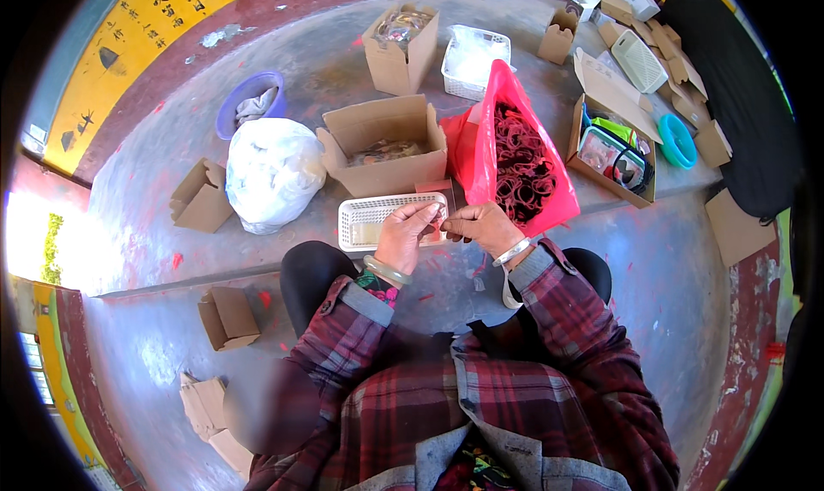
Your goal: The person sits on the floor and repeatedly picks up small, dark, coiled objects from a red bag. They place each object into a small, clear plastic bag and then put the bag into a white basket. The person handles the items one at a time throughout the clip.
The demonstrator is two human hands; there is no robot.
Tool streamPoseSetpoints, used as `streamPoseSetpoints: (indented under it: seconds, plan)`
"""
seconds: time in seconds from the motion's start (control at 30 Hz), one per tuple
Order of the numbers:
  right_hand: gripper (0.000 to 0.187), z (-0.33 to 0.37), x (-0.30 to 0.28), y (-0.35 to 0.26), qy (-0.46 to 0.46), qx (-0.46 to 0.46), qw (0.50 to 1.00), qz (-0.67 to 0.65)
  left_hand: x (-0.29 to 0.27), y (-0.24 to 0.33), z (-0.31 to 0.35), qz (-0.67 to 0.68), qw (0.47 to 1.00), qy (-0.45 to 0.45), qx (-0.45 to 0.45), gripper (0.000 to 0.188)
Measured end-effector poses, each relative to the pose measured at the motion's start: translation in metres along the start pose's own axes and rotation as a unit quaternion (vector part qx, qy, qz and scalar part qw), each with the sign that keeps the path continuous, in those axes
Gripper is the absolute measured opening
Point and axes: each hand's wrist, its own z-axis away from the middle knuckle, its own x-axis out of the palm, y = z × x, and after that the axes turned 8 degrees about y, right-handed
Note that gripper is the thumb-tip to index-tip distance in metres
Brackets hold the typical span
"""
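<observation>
Both my hands meet in front of me, over the near right end of a white plastic basket point(348, 225). My left hand point(407, 235) is closed, thumb and fingers pinching a small clear plastic packet point(435, 187) with a reddish tint. My right hand point(486, 228) pinches too, its fingertips almost touching the left ones at the packet's lower part. Something small and reddish shows between the fingertips, too small to name. Just to the right, an open pink plastic bag point(562, 201) holds many dark and pink elastic loops point(519, 160).
Beyond the basket stands an open cardboard box point(378, 118) with small packets inside. A stuffed white plastic bag point(275, 173) and a purple basin point(225, 113) are at left. On the right are a carton of goods point(639, 190) and a turquoise basket point(678, 141). A floor step runs across.
</observation>
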Motion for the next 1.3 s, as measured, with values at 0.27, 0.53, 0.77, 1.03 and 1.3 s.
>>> streamPoseSetpoints:
  seconds: [0.27, 0.53, 0.77, 1.03, 1.3]
  plan:
    - [0.016, -0.001, 0.003, -0.001, 0.043, -0.007, 0.997, -0.065, -0.005, -0.007, -0.003, -0.014, 1.0, -0.007, -0.013, 0.017]
    - [0.012, 0.001, 0.002, 0.003, 0.069, -0.017, 0.997, -0.041, -0.001, -0.009, -0.002, 0.02, 0.998, -0.027, -0.052, 0.016]
    - [0.009, 0.003, 0.003, -0.001, 0.072, -0.017, 0.996, -0.045, -0.007, -0.015, -0.006, 0.027, 0.997, -0.053, -0.054, 0.016]
    - [0.011, -0.001, 0.0, 0.004, 0.053, 0.002, 0.995, -0.09, -0.004, -0.014, -0.006, 0.038, 0.998, -0.031, -0.051, 0.015]
    - [0.013, 0.002, 0.006, -0.001, 0.032, 0.037, 0.996, -0.068, -0.005, -0.014, -0.005, 0.045, 0.999, 0.011, -0.018, 0.011]
